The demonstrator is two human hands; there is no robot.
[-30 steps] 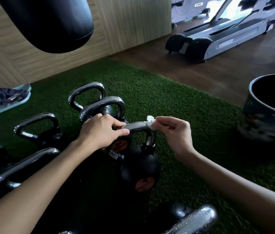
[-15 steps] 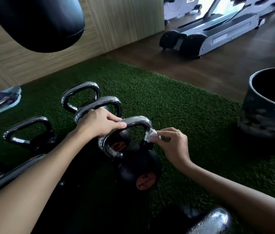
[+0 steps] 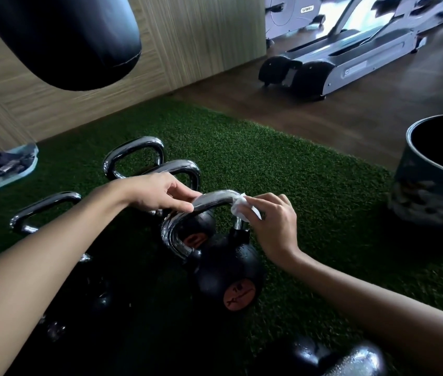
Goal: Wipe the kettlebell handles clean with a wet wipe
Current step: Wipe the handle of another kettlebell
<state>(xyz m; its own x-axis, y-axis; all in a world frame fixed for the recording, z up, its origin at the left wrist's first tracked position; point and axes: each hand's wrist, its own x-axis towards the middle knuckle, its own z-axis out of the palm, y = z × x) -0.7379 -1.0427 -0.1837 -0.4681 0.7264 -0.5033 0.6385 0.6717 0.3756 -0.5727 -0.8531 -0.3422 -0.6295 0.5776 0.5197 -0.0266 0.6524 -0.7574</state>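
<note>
Left hand [image 3: 157,196]: grip is pinching the left end of the handle [image 3: 214,201].
Kettlebell [image 3: 227,272]: is standing upright on the turf mat [image 3: 296,185], well in from its far edge.
Wet wipe [image 3: 239,210]: is lying against the handle's right corner.
Right hand [image 3: 272,223]: grip is pinching the wet wipe there.

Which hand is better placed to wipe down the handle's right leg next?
Right. The right hand pinches the wet wipe against the handle at its right bend, just above that leg; the left hand holds the handle's top and has no wipe.
</note>
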